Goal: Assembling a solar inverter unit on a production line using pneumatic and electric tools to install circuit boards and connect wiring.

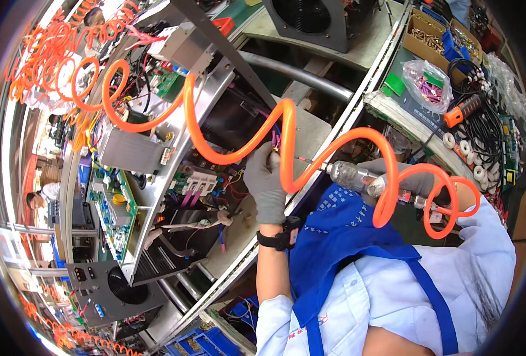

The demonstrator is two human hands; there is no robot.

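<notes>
My right hand (pixel 406 179), in a grey glove, is wrapped round a pneumatic screwdriver (pixel 352 176) with a worn, clear-looking body. Its thin bit points left toward my other hand. A coiled orange air hose (pixel 287 148) loops across the view and in front of both hands. My left hand (pixel 264 175), also gloved and with a black watch at the wrist, is closed at the ends of some purple wires (pixel 276 127); the hose partly hides the fingertips. Close beside it stands an open metal chassis (pixel 183 133) with wiring and a white terminal block (pixel 199 183).
A green circuit board (pixel 111 207) is mounted on the chassis's left side. Black fan panels (pixel 105 293) stand nearby. The right bench holds a carton of screws (pixel 426 37), a plastic bag of purple parts (pixel 427 86), an orange-handled tool (pixel 463 110) and black cables. Blue bins (pixel 206 344) sit below.
</notes>
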